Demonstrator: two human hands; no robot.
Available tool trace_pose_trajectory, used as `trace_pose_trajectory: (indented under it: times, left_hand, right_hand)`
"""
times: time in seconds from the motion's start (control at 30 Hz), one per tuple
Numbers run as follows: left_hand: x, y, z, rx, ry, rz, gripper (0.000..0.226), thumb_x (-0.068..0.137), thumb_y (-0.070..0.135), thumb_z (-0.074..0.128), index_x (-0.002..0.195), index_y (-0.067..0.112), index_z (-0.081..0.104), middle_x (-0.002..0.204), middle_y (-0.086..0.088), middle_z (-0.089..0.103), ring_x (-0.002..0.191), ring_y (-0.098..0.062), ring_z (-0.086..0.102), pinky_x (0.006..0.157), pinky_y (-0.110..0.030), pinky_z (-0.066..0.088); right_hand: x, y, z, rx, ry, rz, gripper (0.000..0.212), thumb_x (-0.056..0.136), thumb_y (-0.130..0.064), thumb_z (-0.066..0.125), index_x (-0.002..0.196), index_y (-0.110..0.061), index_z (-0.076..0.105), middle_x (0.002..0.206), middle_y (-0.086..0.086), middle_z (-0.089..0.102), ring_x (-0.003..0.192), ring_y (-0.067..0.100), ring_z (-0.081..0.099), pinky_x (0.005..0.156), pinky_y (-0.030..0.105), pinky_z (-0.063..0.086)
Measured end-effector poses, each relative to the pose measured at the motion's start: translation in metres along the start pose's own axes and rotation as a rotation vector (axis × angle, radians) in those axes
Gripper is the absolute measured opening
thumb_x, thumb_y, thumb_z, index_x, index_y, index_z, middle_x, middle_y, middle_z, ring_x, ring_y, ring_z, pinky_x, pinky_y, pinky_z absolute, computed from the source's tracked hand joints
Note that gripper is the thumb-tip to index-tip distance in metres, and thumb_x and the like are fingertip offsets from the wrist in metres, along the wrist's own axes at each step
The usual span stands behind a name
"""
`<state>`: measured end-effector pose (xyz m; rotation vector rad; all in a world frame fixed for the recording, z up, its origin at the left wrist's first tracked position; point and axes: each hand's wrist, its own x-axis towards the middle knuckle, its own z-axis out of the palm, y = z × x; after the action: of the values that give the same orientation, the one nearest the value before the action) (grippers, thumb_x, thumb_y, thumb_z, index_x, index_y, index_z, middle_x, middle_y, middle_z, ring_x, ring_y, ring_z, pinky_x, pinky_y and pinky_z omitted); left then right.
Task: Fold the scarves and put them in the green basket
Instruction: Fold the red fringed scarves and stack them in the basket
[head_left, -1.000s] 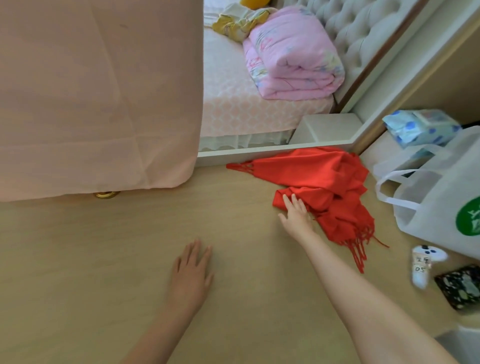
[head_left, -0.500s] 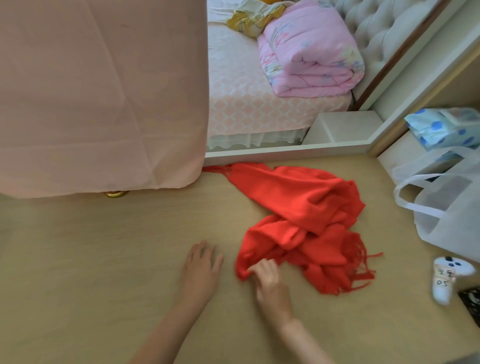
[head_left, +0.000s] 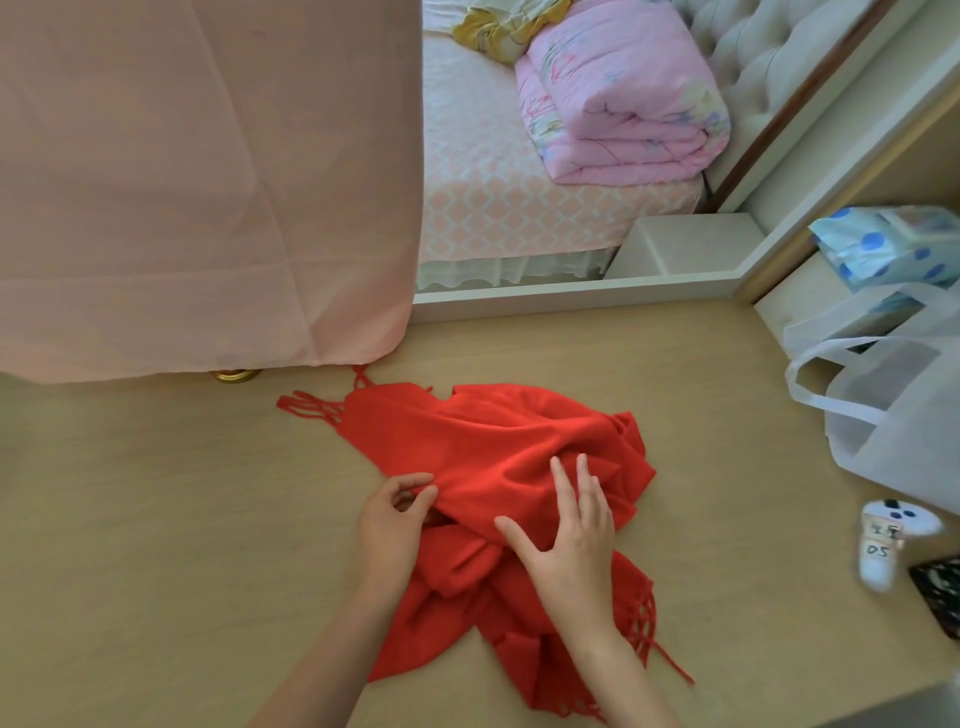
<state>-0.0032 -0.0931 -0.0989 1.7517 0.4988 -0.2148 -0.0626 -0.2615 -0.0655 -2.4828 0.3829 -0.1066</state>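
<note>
Head view: red scarf under both hands on the floor

1. Task item. The red scarf (head_left: 493, 457) lies crumpled and unfolded on the wooden floor (head_left: 156, 519), at the centre of the view. One fringed end (head_left: 311, 405) points to 10 o'clock. The other fringed end (head_left: 644, 623) trails toward 5 o'clock.

2. Left hand. The left hand (head_left: 392, 525) sits at the scarf's 9 o'clock edge. Thumb and curled fingers pinch a fold of the fabric there. The bulk of the scarf extends from this grip toward 1 o'clock.

3. Right hand. The right hand (head_left: 571, 540) lies flat on top of the scarf, just right of the left hand. Its fingers are straight and spread, pointing to 12 o'clock, pressing the cloth and gripping nothing. Fabric shows on all sides of this hand.

4. Surroundings. A pink curtain (head_left: 208, 182) hangs at 10 o'clock. A folded pink quilt (head_left: 618, 104) rests on a bed (head_left: 493, 208) at 1 o'clock. A white tote bag (head_left: 893, 415) stands at 3 o'clock, with a white controller (head_left: 883, 545) on the floor just below it, both well apart from the scarf.
</note>
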Motion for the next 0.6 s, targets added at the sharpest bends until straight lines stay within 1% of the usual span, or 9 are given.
trace_pose_trajectory:
  times: [0.03,0.1,0.2,0.27,0.33,0.37,0.43,0.53,0.6]
  left_hand:
    - [-0.001,0.003,-0.004,-0.085,0.025,0.002,0.018,0.083,0.006,0.070,0.086,0.023,0.069,0.085,-0.005,0.071,0.084,-0.021,0.068,0.083,-0.035,0.054]
    - [-0.003,0.012,-0.013,-0.175,0.115,0.071,0.014,0.087,0.007,0.066,0.090,0.020,0.068,0.091,-0.006,0.070,0.087,-0.018,0.067,0.082,-0.033,0.054]
    - [0.004,0.022,-0.037,-0.364,0.280,0.083,0.019,0.096,0.008,0.052,0.091,0.024,0.060,0.094,-0.002,0.063,0.082,-0.011,0.061,0.071,-0.023,0.055]
    - [0.020,0.017,-0.064,-0.454,0.455,0.014,0.019,0.099,0.011,0.046,0.089,0.025,0.054,0.095,0.001,0.058,0.084,-0.013,0.058,0.074,-0.026,0.054]
    - [0.036,0.007,-0.097,-0.451,0.611,-0.040,0.012,0.099,0.016,0.043,0.100,0.020,0.054,0.106,-0.003,0.056,0.103,-0.022,0.057,0.095,-0.039,0.049]
    - [0.039,0.002,-0.113,-0.434,0.665,-0.061,0.018,0.099,0.016,0.042,0.110,0.014,0.055,0.112,-0.006,0.056,0.111,-0.024,0.056,0.102,-0.038,0.044]
    - [0.040,-0.009,-0.146,-0.377,0.761,-0.094,0.030,0.097,0.014,0.039,0.121,0.005,0.054,0.121,-0.012,0.058,0.117,-0.024,0.054,0.103,-0.034,0.041]
    - [0.020,-0.025,-0.180,-0.127,0.770,-0.048,0.032,0.089,0.009,0.041,0.116,0.005,0.059,0.124,-0.023,0.055,0.119,-0.033,0.052,0.106,-0.039,0.039]
    - [0.002,-0.035,-0.187,0.221,0.695,-0.017,0.030,0.087,0.002,0.046,0.110,0.007,0.064,0.131,-0.027,0.044,0.122,-0.038,0.043,0.108,-0.043,0.033]
  right_hand:
    - [0.003,0.000,0.003,-0.021,-0.100,0.058,0.113,0.065,-0.086,0.043,0.153,-0.025,0.007,0.160,-0.001,-0.006,0.147,0.019,-0.002,0.117,0.043,0.008]
    - [-0.002,0.000,0.014,-0.130,-0.229,0.082,0.129,0.060,-0.081,0.055,0.148,-0.026,-0.022,0.153,-0.004,-0.032,0.143,0.019,-0.021,0.116,0.049,0.000]
    - [-0.019,0.011,0.028,-0.165,-0.269,0.104,0.134,0.066,-0.057,0.074,0.142,-0.028,-0.033,0.150,-0.004,-0.037,0.145,0.027,-0.018,0.116,0.049,-0.002]
    - [-0.025,0.019,0.031,-0.078,-0.266,0.141,0.131,0.068,-0.051,0.077,0.145,-0.027,-0.027,0.153,-0.003,-0.026,0.145,0.022,-0.014,0.117,0.042,-0.002]
    - [-0.027,0.027,0.031,-0.086,-0.263,0.083,0.119,0.073,-0.047,0.075,0.148,-0.027,-0.014,0.157,-0.003,-0.013,0.146,0.019,-0.010,0.117,0.039,0.001]
    - [-0.027,0.029,0.030,-0.113,-0.267,0.044,0.110,0.075,-0.043,0.074,0.149,-0.027,-0.006,0.159,-0.004,-0.004,0.147,0.021,-0.005,0.117,0.038,0.004]
    - [-0.026,0.036,0.029,-0.137,-0.247,-0.020,0.096,0.077,-0.031,0.075,0.150,-0.022,0.013,0.157,-0.001,0.018,0.146,0.026,0.012,0.116,0.037,0.013]
    - [-0.020,0.046,0.026,-0.157,-0.198,-0.043,0.089,0.071,-0.004,0.074,0.145,-0.024,0.028,0.150,0.002,0.037,0.139,0.029,0.032,0.115,0.038,0.020]
    - [-0.017,0.047,0.023,-0.162,-0.159,-0.028,0.090,0.067,0.012,0.061,0.144,-0.026,0.032,0.151,0.001,0.034,0.141,0.027,0.030,0.117,0.037,0.016]
